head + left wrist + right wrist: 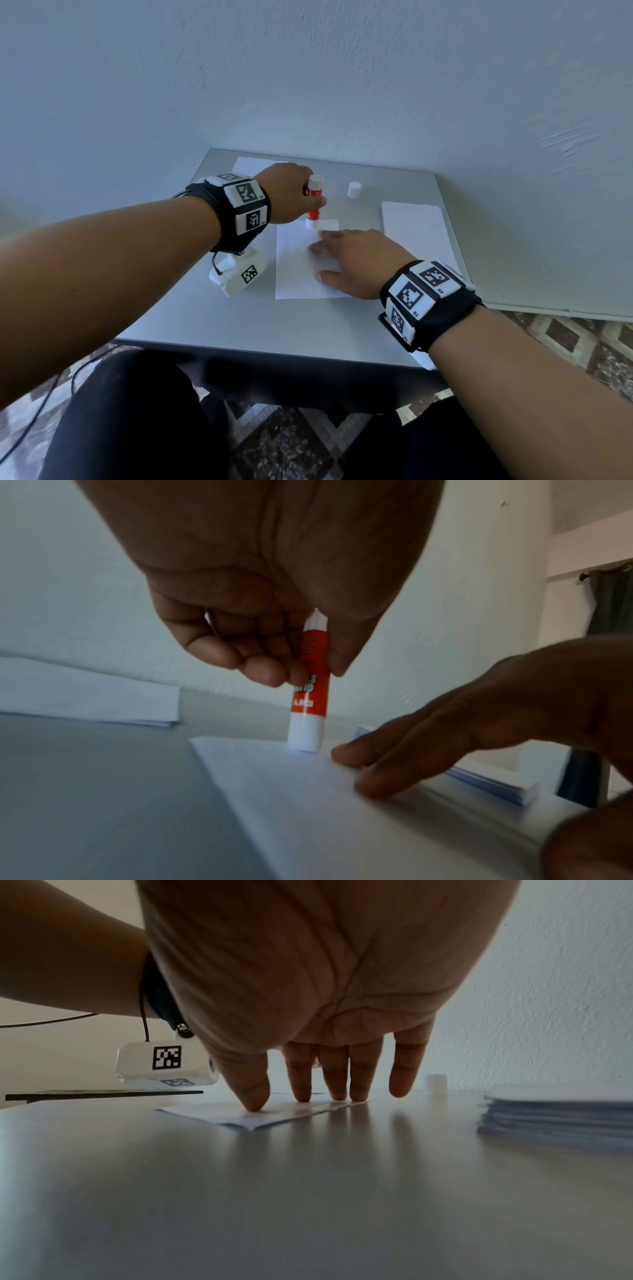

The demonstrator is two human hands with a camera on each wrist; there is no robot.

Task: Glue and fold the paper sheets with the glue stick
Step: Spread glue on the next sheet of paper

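A white paper sheet (298,270) lies in the middle of the grey table (239,322). My left hand (291,193) grips a red and white glue stick (314,202) upright, its lower end on the sheet's far edge; the left wrist view shows the glue stick (308,704) pinched between thumb and curled fingers. My right hand (352,262) lies flat on the sheet's right part, with straight fingers (301,1080) pressing the paper sheet (240,1114) down. The white cap (354,189) stands apart on the table behind.
A stack of paper sheets (414,228) sits at the right side of the table, and another sheet (250,164) lies at the far left corner. A white marker block (238,274) hangs under my left wrist. The wall stands close behind the table.
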